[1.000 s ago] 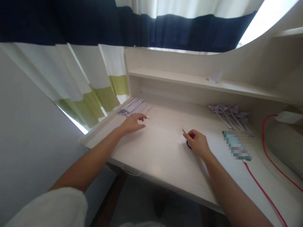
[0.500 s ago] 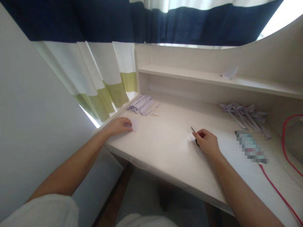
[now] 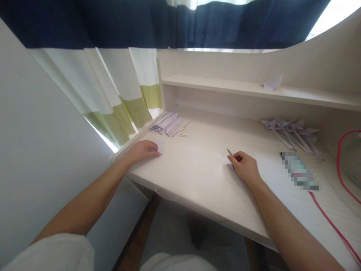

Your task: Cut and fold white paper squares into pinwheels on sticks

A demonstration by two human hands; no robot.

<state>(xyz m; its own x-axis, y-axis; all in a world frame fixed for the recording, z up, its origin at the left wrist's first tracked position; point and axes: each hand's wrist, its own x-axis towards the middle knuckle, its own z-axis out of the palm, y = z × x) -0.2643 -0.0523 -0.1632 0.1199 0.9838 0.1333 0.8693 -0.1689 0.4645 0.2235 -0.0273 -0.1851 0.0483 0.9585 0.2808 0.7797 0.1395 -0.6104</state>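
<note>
My left hand (image 3: pixel 144 149) is at the left side of the desk, its fingers curled and closed on the near edge of a small pale paper sheet (image 3: pixel 161 145) lying flat. My right hand (image 3: pixel 244 165) rests low over the middle of the desk, closed around a pair of scissors. The pointed metal blade (image 3: pixel 229 152) sticks out past the fingertips, while the dark handle is mostly covered by the hand. Beyond my left hand lies a pile of thin rolled paper sticks (image 3: pixel 167 123), with small white bits (image 3: pixel 184 132) beside it.
Several paper pinwheels (image 3: pixel 291 131) lie at the back right of the desk (image 3: pixel 197 177). A blurred phone-like object (image 3: pixel 299 171) with a red cable (image 3: pixel 331 220) is in front of them. One folded paper piece (image 3: pixel 273 82) stands on the shelf (image 3: pixel 225 84). Curtains hang behind.
My right hand has turned slightly, and the black handle loop that showed beneath it is now mostly hidden. My left hand stays at the paper sheet. The view has shifted a little.
</note>
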